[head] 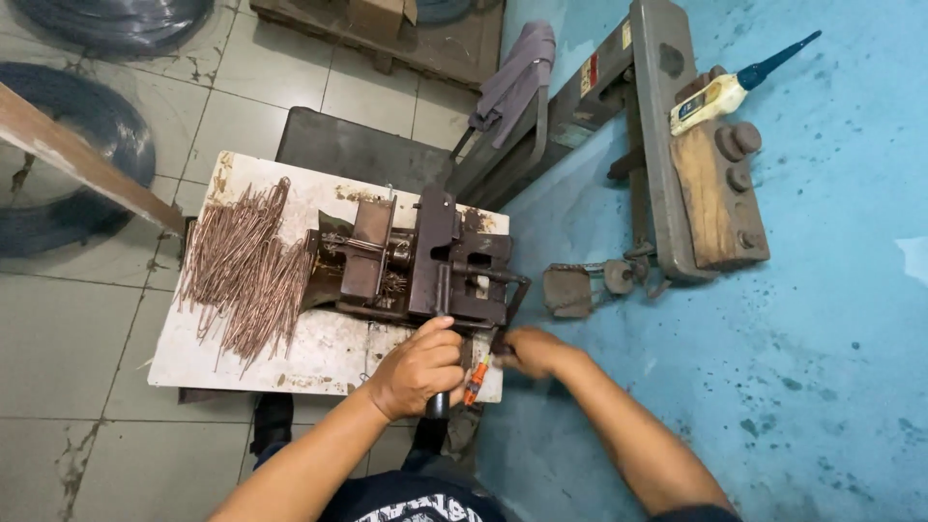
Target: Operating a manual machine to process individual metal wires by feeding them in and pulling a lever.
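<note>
On the far left of the white tabletop (pixel 193 358) lies a loose pile of copper-coloured wire pieces (pixel 246 271), thin, bent and fanned out, well apart from both hands. Just right of the pile stands a rusty brown metal bending jig (pixel 416 261), bolted together from plates and blocks, with more wire pieces caught in its left opening. A dark lever handle (pixel 440 401) runs down from the jig toward the person. The left hand (pixel 418 369) wraps this handle near its lower end; its grip is fully closed around the handle, knuckles up, and the black handle tip shows below the fist. Just right of that fist sits a small orange tool (pixel 475 382), lying at the tabletop's near edge between the 2 hands. The right hand (pixel 530 351) rests at the jig's right front corner, fingers curled inward; I cannot tell whether its grip has hold of anything, since the fingertips are hidden. Further right, on the blue floor (pixel 822 338), stands a grey metal frame (pixel 667 145) carrying a wooden block (pixel 710 198), and a cream bottle with a blue nozzle (pixel 739 85) lies across its top.
</note>
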